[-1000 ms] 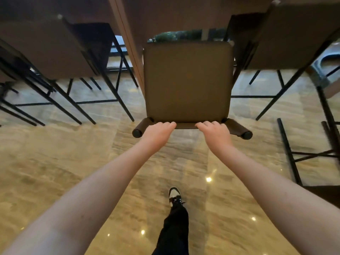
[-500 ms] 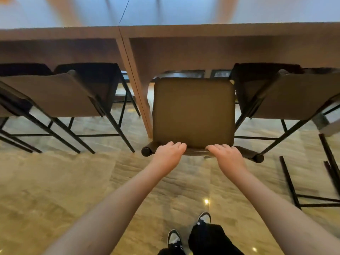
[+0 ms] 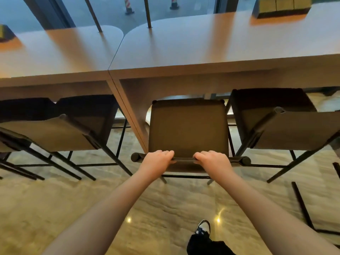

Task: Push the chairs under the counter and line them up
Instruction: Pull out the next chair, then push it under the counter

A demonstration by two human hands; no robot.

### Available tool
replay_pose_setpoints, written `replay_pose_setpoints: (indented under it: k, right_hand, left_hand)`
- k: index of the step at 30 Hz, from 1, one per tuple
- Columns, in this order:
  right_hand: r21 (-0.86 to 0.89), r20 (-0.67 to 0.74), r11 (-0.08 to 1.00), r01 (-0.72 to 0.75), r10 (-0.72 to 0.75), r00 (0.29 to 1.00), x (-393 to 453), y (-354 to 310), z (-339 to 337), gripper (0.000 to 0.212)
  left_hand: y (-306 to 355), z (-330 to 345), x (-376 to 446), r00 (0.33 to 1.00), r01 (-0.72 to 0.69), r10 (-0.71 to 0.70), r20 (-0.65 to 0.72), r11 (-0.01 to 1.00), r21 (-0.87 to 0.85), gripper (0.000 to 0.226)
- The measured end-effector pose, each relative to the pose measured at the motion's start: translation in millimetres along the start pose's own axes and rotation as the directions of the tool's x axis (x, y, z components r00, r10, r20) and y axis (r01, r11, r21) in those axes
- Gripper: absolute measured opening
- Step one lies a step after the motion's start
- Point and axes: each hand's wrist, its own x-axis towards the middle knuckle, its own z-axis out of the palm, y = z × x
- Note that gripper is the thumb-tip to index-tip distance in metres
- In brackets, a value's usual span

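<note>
A brown high chair (image 3: pixel 187 126) with a black frame stands straight ahead, its seat front tucked under the edge of the wooden counter (image 3: pixel 184 52). My left hand (image 3: pixel 158 160) and my right hand (image 3: pixel 211 160) both grip the chair's low top rail, side by side. To the left a matching chair (image 3: pixel 55 133) sits with its seat under the counter. On the right stands another chair (image 3: pixel 287 126), also partly under the counter.
A wooden panel leg (image 3: pixel 132 116) of the counter drops down just left of the held chair. A dark box (image 3: pixel 279 6) rests on the counter at the far right. Black legs of another chair (image 3: pixel 301 205) stand on the shiny floor at right. My shoe (image 3: pixel 203 227) is below.
The view has lifted, so the counter top and windows now show. The chair has slid forward under the counter edge. Both hands have stayed on its rail.
</note>
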Motion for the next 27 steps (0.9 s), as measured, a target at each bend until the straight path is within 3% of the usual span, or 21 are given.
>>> replay_pose_setpoints:
  k: [3,12,16,27]
  right_hand:
    - [-0.009,0.012,0.999,0.035,-0.035,0.999,22.7,12.8,-3.5,0.024]
    - [0.018,0.038,0.997,0.069,-0.07,0.997,73.4,41.9,-9.8,0.033]
    - [-0.02,0.017,0.999,0.043,-0.043,0.999,88.6,48.3,-6.3,0.022]
    - [-0.023,-0.046,1.0,-0.021,0.02,0.999,123.3,60.9,-8.9,0.019]
  left_hand:
    - [-11.6,-5.9,27.5,0.999,0.012,-0.012,0.033,1.0,0.014,0.007]
    - [-31.3,-21.5,83.7,0.996,-0.001,-0.001,0.093,1.0,0.025,0.014]
    - [-39.9,-22.2,98.2,0.997,-0.033,0.033,0.072,0.999,0.009,0.013]
    - [-61.3,-26.9,136.6,0.996,-0.074,0.074,0.053,0.997,-0.015,0.019]
